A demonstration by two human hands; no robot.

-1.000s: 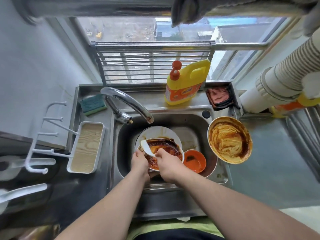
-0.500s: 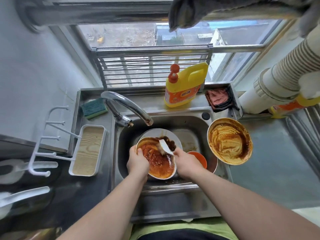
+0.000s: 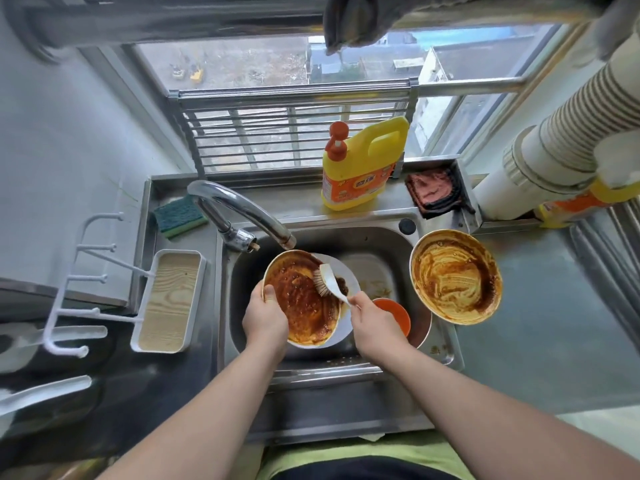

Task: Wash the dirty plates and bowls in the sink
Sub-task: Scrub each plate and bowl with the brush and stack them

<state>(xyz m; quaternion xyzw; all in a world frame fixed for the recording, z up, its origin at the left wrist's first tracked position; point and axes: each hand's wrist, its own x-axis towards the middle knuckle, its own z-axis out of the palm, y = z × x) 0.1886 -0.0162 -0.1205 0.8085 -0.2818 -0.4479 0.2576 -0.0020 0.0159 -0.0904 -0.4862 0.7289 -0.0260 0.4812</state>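
My left hand [image 3: 264,315] grips the near-left rim of a bowl [image 3: 300,317] smeared with orange-brown sauce, tilted up over the steel sink [image 3: 381,242]. My right hand [image 3: 372,323] holds the handle of a white dish brush [image 3: 327,278], whose bristles lie on the bowl's upper right inside. A white plate [image 3: 348,275] with dark residue lies beneath the bowl. A small orange bowl [image 3: 393,311] sits in the sink behind my right hand. Another sauce-smeared bowl [image 3: 455,277] rests on the sink's right edge.
The faucet [image 3: 242,211] arches over the sink, no water visible. A yellow detergent bottle [image 3: 362,164] stands on the back ledge, a green sponge [image 3: 180,216] at back left, a cloth holder [image 3: 434,190] at back right. A white tray [image 3: 169,301] and hook rack [image 3: 79,285] sit left.
The bowl has been lifted and tilted more upright toward the faucet. The brush has moved from the bowl's near left to its upper right inside.
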